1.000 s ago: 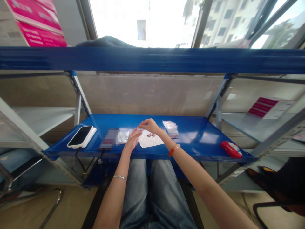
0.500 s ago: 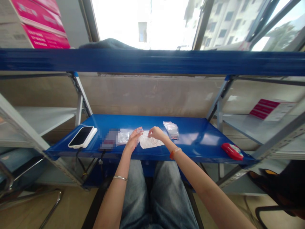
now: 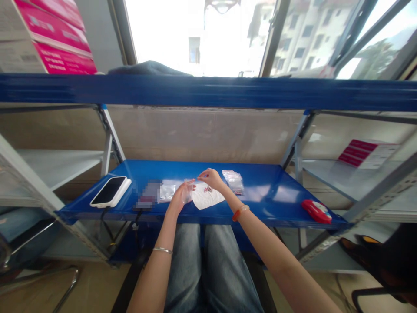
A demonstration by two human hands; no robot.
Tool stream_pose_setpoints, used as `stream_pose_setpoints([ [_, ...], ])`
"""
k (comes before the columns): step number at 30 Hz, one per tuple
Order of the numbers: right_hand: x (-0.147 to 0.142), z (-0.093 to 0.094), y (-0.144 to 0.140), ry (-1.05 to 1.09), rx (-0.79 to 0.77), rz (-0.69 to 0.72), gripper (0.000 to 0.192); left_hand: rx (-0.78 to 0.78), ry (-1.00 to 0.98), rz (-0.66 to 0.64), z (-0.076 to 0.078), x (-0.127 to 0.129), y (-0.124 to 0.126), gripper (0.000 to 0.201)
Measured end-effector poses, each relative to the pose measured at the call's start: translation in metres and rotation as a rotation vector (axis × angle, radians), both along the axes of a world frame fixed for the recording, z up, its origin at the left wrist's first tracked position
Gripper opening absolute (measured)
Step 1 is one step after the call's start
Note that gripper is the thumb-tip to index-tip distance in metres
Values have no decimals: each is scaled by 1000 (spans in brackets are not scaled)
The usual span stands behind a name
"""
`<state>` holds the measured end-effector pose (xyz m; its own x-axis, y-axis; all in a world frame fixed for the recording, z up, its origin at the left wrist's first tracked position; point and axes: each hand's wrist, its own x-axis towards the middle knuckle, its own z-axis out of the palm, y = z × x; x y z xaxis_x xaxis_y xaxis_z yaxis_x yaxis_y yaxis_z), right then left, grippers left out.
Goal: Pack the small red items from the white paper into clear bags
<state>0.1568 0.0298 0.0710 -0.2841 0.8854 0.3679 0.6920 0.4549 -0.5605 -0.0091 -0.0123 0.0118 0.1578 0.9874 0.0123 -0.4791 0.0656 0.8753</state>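
Note:
Between the fingers of my left hand (image 3: 179,198) is a small clear zip bag (image 3: 188,193), its top edge toward the right. My right hand (image 3: 211,178) is pinched close by the bag's mouth, its fingertips on something too small to make out. Under and in front of the right hand lies a crumpled white cloth or tissue (image 3: 205,201). On it sits a little heap of dark red and pale beads or bits (image 3: 207,189). Several flat clear bags (image 3: 167,191) lie left of my left hand. A fanned stack of filled zip bags (image 3: 233,181) is right of my right hand.
A white-cased phone-like device (image 3: 110,191) rests at the left of the blue shelf (image 3: 260,213), with a cable below it. A red object (image 3: 316,211) lies near the right end. A blue beam (image 3: 208,90) crosses above the work surface. Pink-and-white boxes (image 3: 368,153) stand on the side shelf.
My right hand has moved up and left from the cloth to the bag's mouth, uncovering the small heap. The bag in my left hand now shows more fully.

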Motion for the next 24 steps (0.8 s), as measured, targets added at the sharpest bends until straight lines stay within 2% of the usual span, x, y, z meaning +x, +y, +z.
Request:
stream_pose_setpoints([
  [3, -9, 17, -5, 119, 80, 139, 13, 0, -32, -15, 0, 0, 1, 49],
  [7, -21, 24, -13, 85, 76, 286, 10, -30, -61, -29, 3, -1, -2, 44],
  [10, -23, 20, -17, 37, 51, 260, 13, -47, -111, -57, 7, -2, -5, 43],
  [13, -20, 15, -22, 111, -25, 201, 21, -45, -143, -105, 9, -3, -6, 48],
  [16, -15, 8, -31, 237, -121, 181, 30, -22, -182, -162, 10, -6, -6, 51],
  [19, -13, -2, -43, 390, -185, 168, 28, 7, -185, -201, 10, -7, -10, 54],
  [24, -11, -26, -68, 736, -288, 133, 26, 70, -20, -200, 13, 1, -33, 58],
])
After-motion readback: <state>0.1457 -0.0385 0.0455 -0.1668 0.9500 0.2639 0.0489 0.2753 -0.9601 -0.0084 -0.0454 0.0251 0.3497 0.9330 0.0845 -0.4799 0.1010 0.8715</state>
